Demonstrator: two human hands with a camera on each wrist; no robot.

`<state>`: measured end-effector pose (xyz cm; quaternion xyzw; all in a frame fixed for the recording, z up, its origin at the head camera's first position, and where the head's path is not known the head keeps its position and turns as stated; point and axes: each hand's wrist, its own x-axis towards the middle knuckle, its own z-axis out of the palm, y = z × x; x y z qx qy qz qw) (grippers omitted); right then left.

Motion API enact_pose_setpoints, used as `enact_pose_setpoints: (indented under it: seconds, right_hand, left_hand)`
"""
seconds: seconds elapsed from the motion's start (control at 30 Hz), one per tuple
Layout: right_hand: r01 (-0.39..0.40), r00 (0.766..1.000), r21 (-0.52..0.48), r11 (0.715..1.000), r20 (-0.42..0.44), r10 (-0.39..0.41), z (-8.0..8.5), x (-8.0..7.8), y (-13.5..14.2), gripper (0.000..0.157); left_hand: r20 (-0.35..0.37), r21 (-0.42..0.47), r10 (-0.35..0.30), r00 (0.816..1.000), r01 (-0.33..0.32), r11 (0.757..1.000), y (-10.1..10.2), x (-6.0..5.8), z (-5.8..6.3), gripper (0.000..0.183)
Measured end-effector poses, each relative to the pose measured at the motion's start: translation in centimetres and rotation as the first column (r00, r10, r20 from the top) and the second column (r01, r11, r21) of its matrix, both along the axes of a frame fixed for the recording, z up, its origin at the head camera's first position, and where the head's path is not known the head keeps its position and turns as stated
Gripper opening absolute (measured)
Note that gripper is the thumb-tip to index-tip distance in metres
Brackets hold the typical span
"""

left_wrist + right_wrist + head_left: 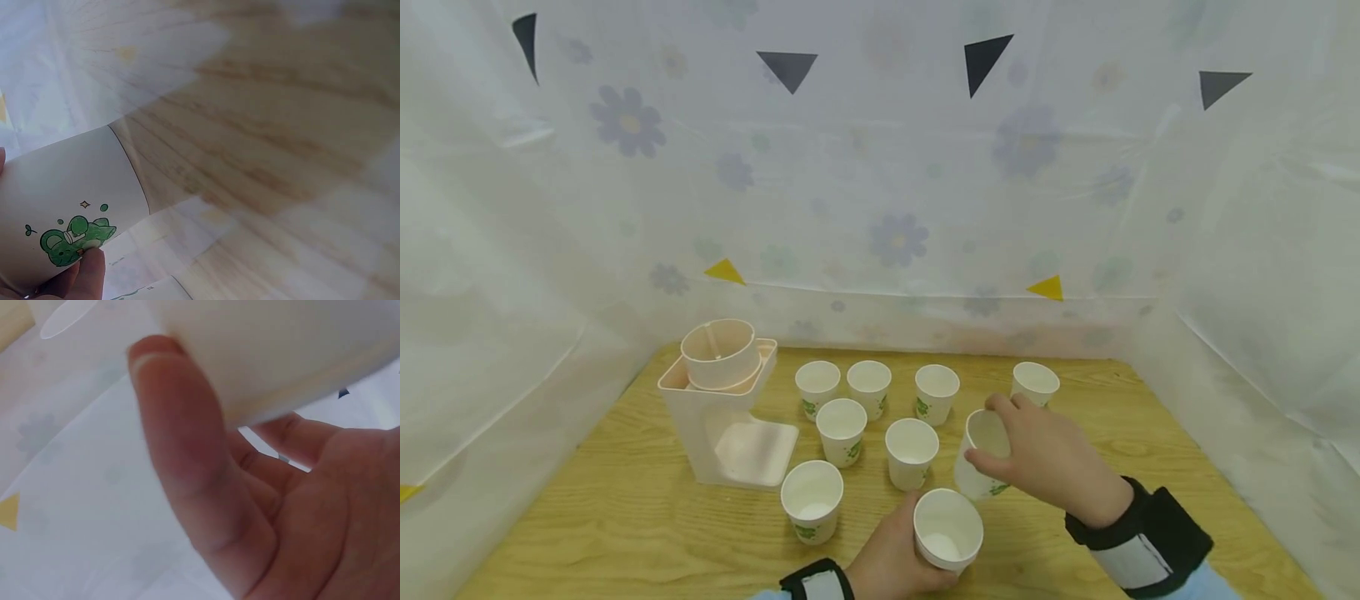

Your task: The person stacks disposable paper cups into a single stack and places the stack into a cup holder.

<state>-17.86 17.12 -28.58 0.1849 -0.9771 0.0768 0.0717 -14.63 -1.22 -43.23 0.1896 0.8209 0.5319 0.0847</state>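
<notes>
At the front of the table my left hand [891,554] holds a white paper cup [948,527] upright, mouth up. In the left wrist view that cup [62,187] carries a green cartoon print, with a fingertip [92,269] against it. To the right and a little farther back, my right hand [1052,458] grips another paper cup [977,467] by its rim, thumb on the near side. This cup leans slightly. A blurred part of the cup [300,350] and my thumb [187,437] fill much of the right wrist view.
Several more paper cups stand upright, among them a front-left cup [812,500], a middle cup [912,450] and a back-right cup [1036,379] partly behind my right hand. A pale plastic dispenser-like stand [700,433] occupies the left of the wooden table [625,533]. White patterned sheeting [880,183] surrounds it.
</notes>
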Motion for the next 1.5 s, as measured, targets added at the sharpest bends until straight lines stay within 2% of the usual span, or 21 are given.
enact_pose_setpoints:
  seconds: [0.17,0.43,0.73,1.0,1.23,1.5]
  right_hand:
    - [-0.018,1.000,-0.012,1.000,-0.015,0.018,0.4,1.1,-0.5,0.056]
    - [-0.112,0.994,-0.023,0.993,-0.020,0.112,0.0,2.2,-1.4,0.052]
    - [-0.137,0.991,-0.013,0.990,-0.008,0.137,-1.0,2.3,-1.9,0.051]
    - [-0.132,0.990,-0.008,0.991,0.041,0.132,-1.0,2.1,-2.0,0.054]
    - [-0.153,0.988,0.036,0.988,-0.004,0.154,-1.4,2.3,-2.2,0.056]
    - [-0.210,0.978,0.052,0.976,0.015,0.210,-2.5,2.6,-2.8,0.061]
  left_hand:
    - [0.008,0.009,-0.009,1.000,0.009,1.000,0.0,0.0,-0.1,0.074]
    - [-0.007,0.012,-0.011,1.000,0.011,1.000,-0.1,0.1,0.1,0.073]
    - [-0.009,0.007,-0.010,1.000,0.010,1.000,-0.1,0.2,0.1,0.072]
    - [-0.042,0.015,-0.013,0.999,0.014,1.000,-0.1,0.2,0.0,0.071]
    - [-0.043,0.042,-0.023,0.999,0.025,0.999,0.0,0.2,0.0,0.072]
    - [-0.078,0.042,-0.023,0.997,0.026,0.999,0.2,0.2,0.0,0.080]
